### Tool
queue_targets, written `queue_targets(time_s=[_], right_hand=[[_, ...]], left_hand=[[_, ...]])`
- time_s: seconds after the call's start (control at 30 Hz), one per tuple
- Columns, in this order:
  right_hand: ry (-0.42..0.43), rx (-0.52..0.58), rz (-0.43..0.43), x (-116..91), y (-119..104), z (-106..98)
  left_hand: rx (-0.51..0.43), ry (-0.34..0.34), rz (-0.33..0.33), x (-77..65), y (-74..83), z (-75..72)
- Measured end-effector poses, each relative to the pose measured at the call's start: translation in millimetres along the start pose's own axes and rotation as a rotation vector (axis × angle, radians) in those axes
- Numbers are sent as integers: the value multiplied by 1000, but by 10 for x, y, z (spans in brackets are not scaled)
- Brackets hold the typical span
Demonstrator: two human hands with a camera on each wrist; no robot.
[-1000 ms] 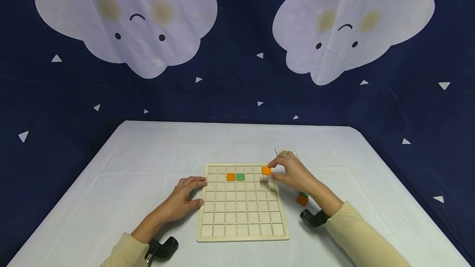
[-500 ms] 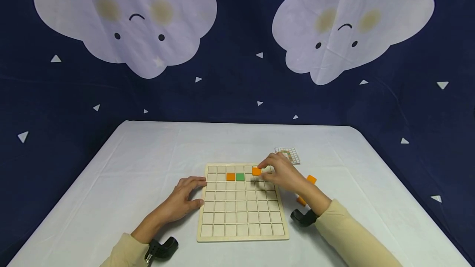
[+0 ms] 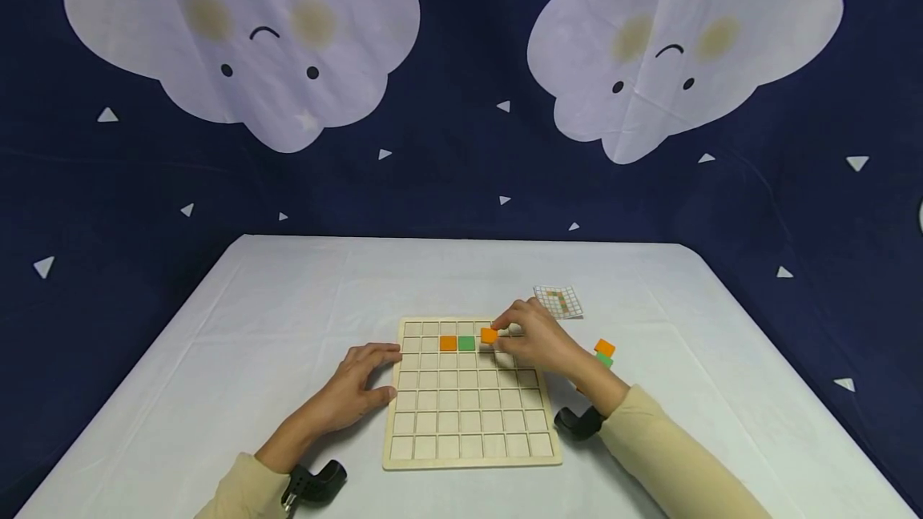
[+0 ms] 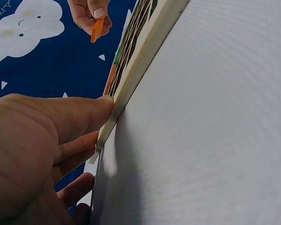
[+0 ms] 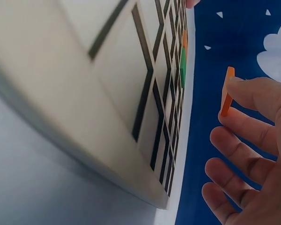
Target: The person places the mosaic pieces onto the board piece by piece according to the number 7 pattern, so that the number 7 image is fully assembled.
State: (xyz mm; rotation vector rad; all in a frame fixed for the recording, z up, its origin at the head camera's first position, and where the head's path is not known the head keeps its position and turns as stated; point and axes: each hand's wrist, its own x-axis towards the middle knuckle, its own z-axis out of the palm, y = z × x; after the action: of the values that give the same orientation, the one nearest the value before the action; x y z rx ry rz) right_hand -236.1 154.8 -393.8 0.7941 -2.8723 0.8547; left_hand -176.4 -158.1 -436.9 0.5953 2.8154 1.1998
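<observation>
My right hand (image 3: 537,336) pinches an orange square tile (image 3: 489,335) between thumb and index finger, above the upper part of the wooden grid board (image 3: 469,463). In the right wrist view the orange tile (image 5: 227,91) is held on edge, apart from the board, with the other fingers loosely bent. An orange tile (image 3: 449,343) and a green tile (image 3: 466,343) lie side by side in the board's second row. My left hand (image 3: 349,387) rests at the board's left edge, fingers and thumb touching it; the left wrist view shows the thumb (image 4: 84,115) against the rim.
A small printed grid card (image 3: 558,302) with a coloured pattern lies behind the right hand. Right of the board are a loose orange tile (image 3: 605,348) and a green tile (image 3: 604,360), partly hidden by the forearm. A dark blue cloud-print cloth (image 3: 461,183) hangs behind the white table (image 3: 324,279).
My right hand has carried the orange tile leftward over the board, closer to the green tile in the second row. The card and loose tiles have come into view. The left hand stays put.
</observation>
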Motion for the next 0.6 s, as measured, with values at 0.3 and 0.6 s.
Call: queue_targets(time_s=[0.3, 0.6], right_hand=[[-15, -12, 8, 33, -16, 43], [-42, -42, 41, 75, 7, 63]], left_hand=[[-3, -3, -1, 3, -11, -1], [1, -3, 12, -1, -17, -1]])
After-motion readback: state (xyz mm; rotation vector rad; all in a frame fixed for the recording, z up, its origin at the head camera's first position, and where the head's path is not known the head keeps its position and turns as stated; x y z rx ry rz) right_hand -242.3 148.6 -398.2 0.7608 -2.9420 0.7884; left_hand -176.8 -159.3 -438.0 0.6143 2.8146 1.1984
